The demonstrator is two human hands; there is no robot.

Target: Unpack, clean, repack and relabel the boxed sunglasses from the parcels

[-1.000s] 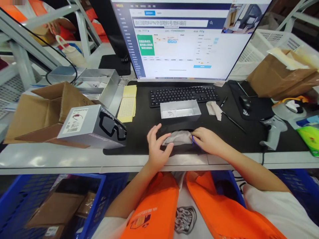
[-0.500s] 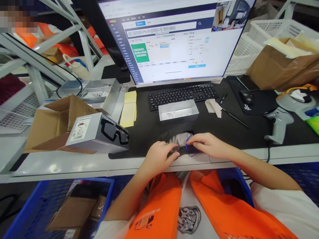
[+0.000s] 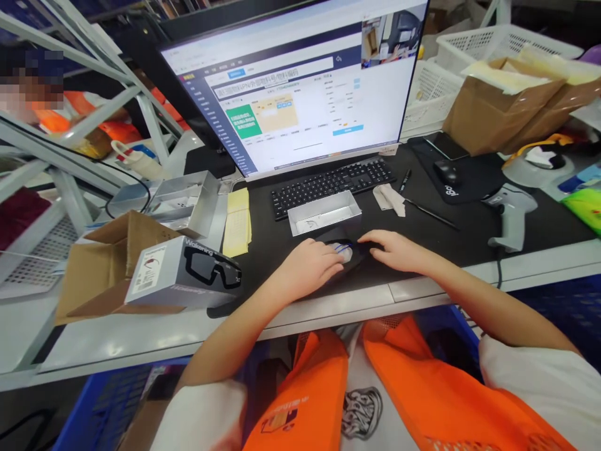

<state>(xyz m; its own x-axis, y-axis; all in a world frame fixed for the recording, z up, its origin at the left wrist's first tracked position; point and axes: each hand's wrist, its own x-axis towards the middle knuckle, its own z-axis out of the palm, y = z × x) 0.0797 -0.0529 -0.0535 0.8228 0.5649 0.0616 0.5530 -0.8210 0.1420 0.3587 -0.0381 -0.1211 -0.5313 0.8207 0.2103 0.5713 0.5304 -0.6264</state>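
On the black desk mat [image 3: 413, 232], both my hands press on a black glasses case [image 3: 350, 247] that has a grey cloth and a blue cord at its opening. My left hand [image 3: 312, 266] lies curled over the case's left end. My right hand [image 3: 392, 249] rests on its right end, fingers bent down onto it. An open silver box tray [image 3: 323, 213] stands just behind the case, in front of the black keyboard [image 3: 331, 181]. A silver sunglasses box [image 3: 183, 272] lies on its side to the left.
A large monitor [image 3: 295, 88] fills the back. An open cardboard box [image 3: 106, 260] and silver tray [image 3: 185, 197] sit left, with yellow label sheets [image 3: 237, 222]. A barcode scanner [image 3: 509, 210], mouse [image 3: 446, 170], pen [image 3: 429, 213], folded cloth [image 3: 389, 199] and brown cartons [image 3: 498, 103] lie right.
The grey cloth has gone almost wholly into the black case. Both hands closed in over the case, and my view swung left and downward.
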